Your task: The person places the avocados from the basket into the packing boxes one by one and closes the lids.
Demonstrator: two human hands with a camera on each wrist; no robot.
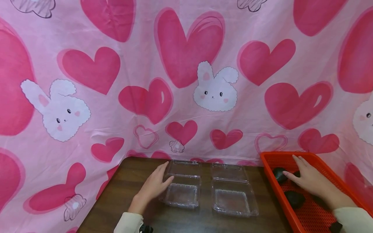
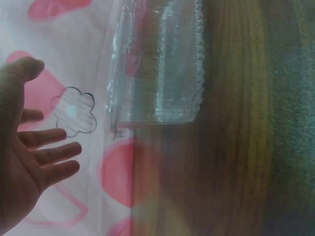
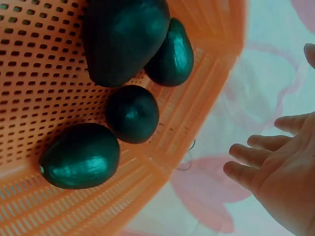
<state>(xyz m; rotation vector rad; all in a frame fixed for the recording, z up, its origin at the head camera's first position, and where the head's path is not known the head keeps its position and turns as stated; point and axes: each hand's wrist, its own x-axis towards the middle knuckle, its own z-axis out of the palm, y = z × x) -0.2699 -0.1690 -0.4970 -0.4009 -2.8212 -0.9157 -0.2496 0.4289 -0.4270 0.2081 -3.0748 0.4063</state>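
Note:
My left hand [image 1: 154, 183], fingers extended, is at the left side of a clear plastic clamshell container [image 1: 183, 195] that stands with its lid up on the table. The left wrist view shows the same hand [image 2: 29, 142] with nothing in it, beside the container's edge [image 2: 179, 64]. Over the orange-red plastic basket [image 1: 276, 158] my right hand [image 1: 313, 179] is spread and holds nothing. Below and around it lie several dark green avocados [image 1: 295, 199]. The right wrist view shows avocados [image 3: 81, 156] grouped against the basket's slotted wall, the larger one on top overlapping another.
A second clear clamshell container [image 1: 233, 202], also with its lid raised, stands to the right of the first. Both are on a dark wooden table [image 1: 113, 197]. Behind hangs a pink cloth [image 1: 180, 106] with hearts and rabbits. The basket is at the table's right side.

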